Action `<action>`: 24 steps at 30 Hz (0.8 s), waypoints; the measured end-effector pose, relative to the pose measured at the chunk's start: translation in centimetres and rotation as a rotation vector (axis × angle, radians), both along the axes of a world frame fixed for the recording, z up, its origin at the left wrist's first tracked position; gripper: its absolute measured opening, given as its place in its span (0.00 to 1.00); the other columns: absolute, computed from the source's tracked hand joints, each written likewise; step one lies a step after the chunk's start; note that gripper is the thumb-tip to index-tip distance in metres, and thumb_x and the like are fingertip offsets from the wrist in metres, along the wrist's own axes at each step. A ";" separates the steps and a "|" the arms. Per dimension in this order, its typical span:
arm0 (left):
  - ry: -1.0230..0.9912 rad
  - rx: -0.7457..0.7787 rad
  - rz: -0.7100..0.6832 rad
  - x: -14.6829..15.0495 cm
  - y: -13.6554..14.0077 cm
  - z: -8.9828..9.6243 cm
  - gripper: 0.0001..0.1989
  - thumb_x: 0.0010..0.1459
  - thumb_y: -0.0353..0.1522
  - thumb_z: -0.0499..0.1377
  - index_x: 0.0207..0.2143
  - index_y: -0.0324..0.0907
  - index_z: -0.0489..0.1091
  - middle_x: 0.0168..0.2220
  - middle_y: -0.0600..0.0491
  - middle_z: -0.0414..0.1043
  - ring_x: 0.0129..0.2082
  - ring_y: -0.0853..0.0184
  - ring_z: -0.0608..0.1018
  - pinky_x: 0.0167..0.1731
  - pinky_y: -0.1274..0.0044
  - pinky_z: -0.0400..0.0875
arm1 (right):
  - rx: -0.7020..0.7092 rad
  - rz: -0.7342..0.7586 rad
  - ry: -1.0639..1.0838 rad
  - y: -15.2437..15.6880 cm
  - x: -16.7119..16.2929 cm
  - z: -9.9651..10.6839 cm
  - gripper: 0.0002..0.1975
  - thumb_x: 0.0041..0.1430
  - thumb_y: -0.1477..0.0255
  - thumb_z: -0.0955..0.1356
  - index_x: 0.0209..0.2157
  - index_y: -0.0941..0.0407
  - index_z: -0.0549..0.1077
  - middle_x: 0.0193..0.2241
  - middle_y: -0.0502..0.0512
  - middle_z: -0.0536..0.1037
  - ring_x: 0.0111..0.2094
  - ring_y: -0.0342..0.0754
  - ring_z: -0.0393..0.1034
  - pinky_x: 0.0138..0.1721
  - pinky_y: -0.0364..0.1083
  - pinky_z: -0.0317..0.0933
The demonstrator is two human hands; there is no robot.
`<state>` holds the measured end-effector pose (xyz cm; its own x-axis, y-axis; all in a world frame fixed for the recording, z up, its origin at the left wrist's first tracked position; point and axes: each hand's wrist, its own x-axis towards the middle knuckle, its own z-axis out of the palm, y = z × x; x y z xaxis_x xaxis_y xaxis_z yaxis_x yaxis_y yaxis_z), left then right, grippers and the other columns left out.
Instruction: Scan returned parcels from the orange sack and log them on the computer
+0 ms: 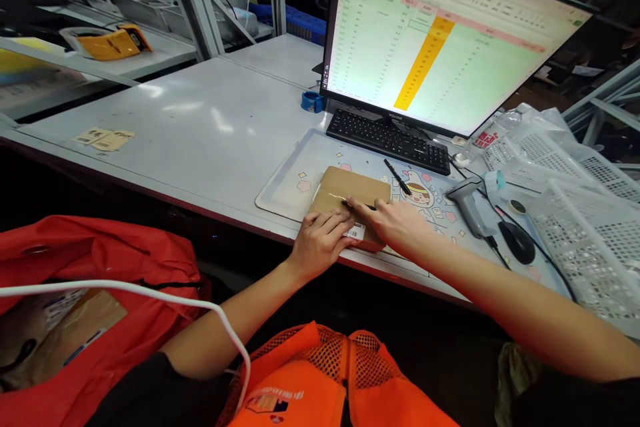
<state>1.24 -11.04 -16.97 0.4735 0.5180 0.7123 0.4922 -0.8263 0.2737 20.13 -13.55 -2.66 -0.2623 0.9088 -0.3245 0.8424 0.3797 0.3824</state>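
A small brown cardboard box [345, 180] with clear tape on top lies at the front edge of the patterned desk mat [285, 190]. My left hand [325, 240] holds it at its near left side, fingers over the top and thumb by a white barcode label [355, 231]. My right hand [387, 217] is closed on a slim black tool [346, 203], its tip against the taped top; whether it is a pen or a cutter I cannot make out. Just beyond the box lies a black pen [397, 177].
Behind the mat stand a black keyboard [390, 140] and a monitor [450, 47]. To the right are a barcode scanner [470, 207], a mouse [517, 242] and white plastic baskets [580, 227]. A blue tape roll [313, 101] sits by the monitor. A red bag [165, 253] with parcels hangs lower left.
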 end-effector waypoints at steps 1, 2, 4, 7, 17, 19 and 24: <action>0.000 0.007 0.003 0.0 0.0 0.0 0.15 0.73 0.38 0.64 0.58 0.48 0.80 0.56 0.48 0.83 0.56 0.56 0.82 0.55 0.62 0.67 | -0.007 -0.021 -0.023 -0.4 0.3 0.2 0.35 0.78 0.67 0.57 0.80 0.50 0.42 0.48 0.71 0.79 0.41 0.60 0.80 0.38 0.49 0.65; -0.003 0.019 0.007 0.0 0.0 0.0 0.14 0.72 0.38 0.64 0.57 0.47 0.80 0.56 0.49 0.83 0.56 0.56 0.82 0.55 0.63 0.67 | -0.013 -0.039 -0.048 -0.9 0.6 0.3 0.34 0.78 0.72 0.55 0.80 0.50 0.42 0.49 0.71 0.79 0.42 0.60 0.80 0.38 0.49 0.66; -0.010 0.046 0.017 0.1 0.1 0.0 0.13 0.72 0.38 0.64 0.56 0.46 0.81 0.55 0.49 0.84 0.55 0.56 0.83 0.54 0.63 0.67 | -0.015 -0.064 -0.089 -2.0 1.4 0.6 0.36 0.76 0.77 0.53 0.81 0.51 0.42 0.49 0.72 0.79 0.43 0.60 0.80 0.38 0.50 0.66; -0.011 0.060 0.029 0.3 0.0 -0.1 0.12 0.73 0.38 0.64 0.54 0.46 0.80 0.55 0.50 0.84 0.54 0.56 0.83 0.54 0.63 0.67 | 0.011 -0.080 -0.116 -3.9 3.2 0.7 0.38 0.73 0.80 0.53 0.81 0.51 0.42 0.49 0.72 0.79 0.43 0.60 0.80 0.39 0.51 0.67; 0.155 -0.109 -0.156 -0.3 3.1 6.0 0.12 0.73 0.39 0.61 0.52 0.44 0.79 0.52 0.48 0.83 0.50 0.58 0.82 0.49 0.66 0.74 | 0.285 -0.279 -0.045 -8.6 14.6 -6.5 0.34 0.75 0.78 0.57 0.78 0.45 0.56 0.46 0.64 0.78 0.46 0.57 0.78 0.48 0.52 0.68; 0.265 -0.099 -0.179 0.5 6.6 8.0 0.17 0.70 0.35 0.63 0.59 0.45 0.76 0.60 0.47 0.78 0.59 0.56 0.79 0.55 0.67 0.73 | 0.381 -0.278 0.061 -9.0 15.5 -8.6 0.30 0.78 0.72 0.57 0.77 0.48 0.58 0.46 0.64 0.77 0.47 0.57 0.75 0.51 0.53 0.68; 0.691 -0.199 -0.239 3.4 14.0 10.8 0.33 0.59 0.45 0.69 0.65 0.46 0.73 0.60 0.44 0.78 0.53 0.53 0.81 0.51 0.68 0.74 | 0.456 -0.233 0.312 -9.6 16.0 -10.5 0.27 0.78 0.64 0.60 0.73 0.50 0.66 0.55 0.66 0.75 0.54 0.59 0.72 0.56 0.57 0.69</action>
